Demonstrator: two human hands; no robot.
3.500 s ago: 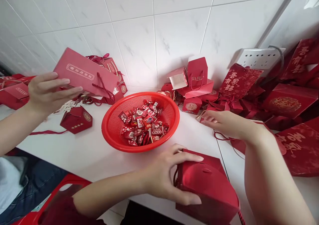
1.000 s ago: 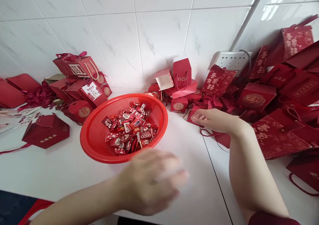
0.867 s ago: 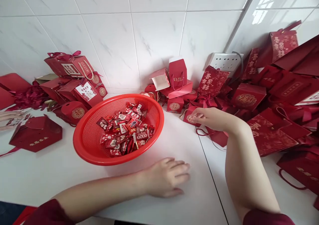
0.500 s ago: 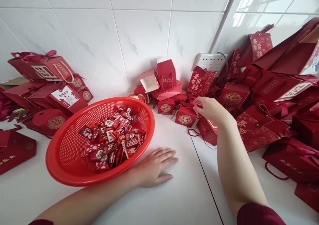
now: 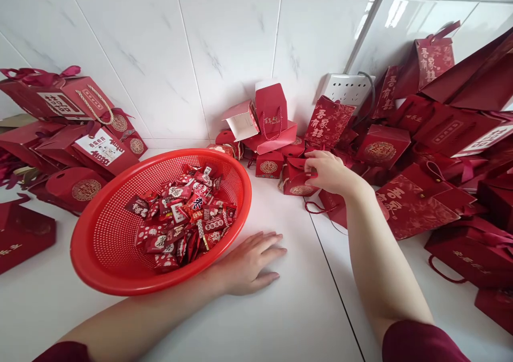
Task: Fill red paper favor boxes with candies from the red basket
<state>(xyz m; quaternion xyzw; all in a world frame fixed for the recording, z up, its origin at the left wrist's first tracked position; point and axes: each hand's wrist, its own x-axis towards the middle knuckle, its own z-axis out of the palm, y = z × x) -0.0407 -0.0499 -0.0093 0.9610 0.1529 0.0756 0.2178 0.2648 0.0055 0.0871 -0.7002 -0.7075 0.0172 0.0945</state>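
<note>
My left hand [image 5: 252,263] lies palm down on the white tabletop, fingers spread, with nothing in it. Its wrist is beside a red plastic basket [image 5: 86,266] that holds many red-wrapped candies [image 5: 176,217]. At the back, my right hand [image 5: 326,170] has its fingers bent around the right side of a small red gift box [image 5: 294,179] with a round gold emblem. The box is tilted, and the fingertips on its far side are partly hidden. Just below that hand, another red box [image 5: 334,207] with a cord handle lies on the table.
Stacked red gift boxes [image 5: 270,110] lean near the tiled wall. More boxes pile up on the left [image 5: 96,148] and the right [image 5: 425,201]. A white power strip [image 5: 348,90] with a dark cable rests against the wall. A dark seam [image 5: 334,282] crosses the table.
My right hand has moved from the ribbon at the top of the small box onto its side, and the box has tipped. My left hand stays flat. The view has shifted slightly.
</note>
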